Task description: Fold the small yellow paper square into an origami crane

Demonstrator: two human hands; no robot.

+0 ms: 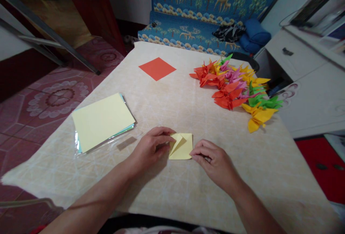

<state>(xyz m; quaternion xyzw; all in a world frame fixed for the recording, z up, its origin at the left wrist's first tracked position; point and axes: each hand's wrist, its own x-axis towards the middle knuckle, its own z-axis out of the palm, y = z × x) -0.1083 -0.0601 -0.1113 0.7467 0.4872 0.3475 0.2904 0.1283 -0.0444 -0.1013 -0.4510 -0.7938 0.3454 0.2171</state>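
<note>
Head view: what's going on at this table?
A person's left hand touches the left edge of a small folded yellow paper on the table. The right hand pinches its lower right corner. Left lies a sheet stack; farther back, a flat red sheet and, rightward, folded paper birds.

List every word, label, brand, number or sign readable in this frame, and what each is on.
None can be read.
Yellow folded paper at the left hand and right hand: no lettering visible.
Red square sheet and paper stack: none visible.
Items at the upper right edge: too blurred to tell.
</note>
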